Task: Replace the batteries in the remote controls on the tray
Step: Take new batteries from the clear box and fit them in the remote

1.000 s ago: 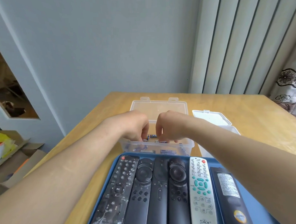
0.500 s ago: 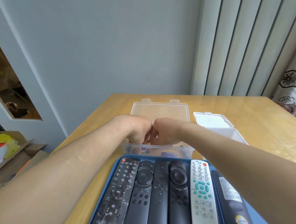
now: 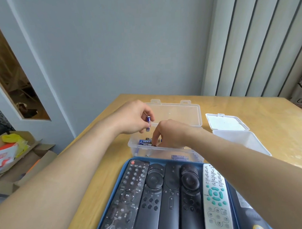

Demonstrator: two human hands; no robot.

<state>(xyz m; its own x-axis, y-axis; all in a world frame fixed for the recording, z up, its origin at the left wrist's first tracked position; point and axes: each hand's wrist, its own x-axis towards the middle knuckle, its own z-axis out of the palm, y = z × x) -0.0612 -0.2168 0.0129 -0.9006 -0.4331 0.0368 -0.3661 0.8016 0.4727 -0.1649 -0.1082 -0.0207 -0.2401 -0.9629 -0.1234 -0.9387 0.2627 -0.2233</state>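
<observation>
- Above the far left part of the clear plastic box, the left hand pinches one small blue battery between the thumb and the curled fingers. The battery stands nearly upright in the air and does not touch the box.
- Inside this box the right hand reaches down. Its fingers are curled and close together, with the tips among the loose batteries — the hand hides whether they pinch one, so I cannot tell.
- More blue batteries lie flat on the bottom of the box, and some show through its near wall. The lid lies open on the far side.
- Just to the right stands a white box, also with its lid open.
- Nearer to the person, just beside the clear box, the blue tray carries six remote controls side by side:
  - a black keypad remote;
  - a black dial remote;
  - a slim black remote;
  - a second dial remote;
  - a white remote with teal buttons;
  - a black labelled remote, partly hidden under the right forearm.
- Everything rests on a wooden table — cardboard boxes lie on the floor at the left.
</observation>
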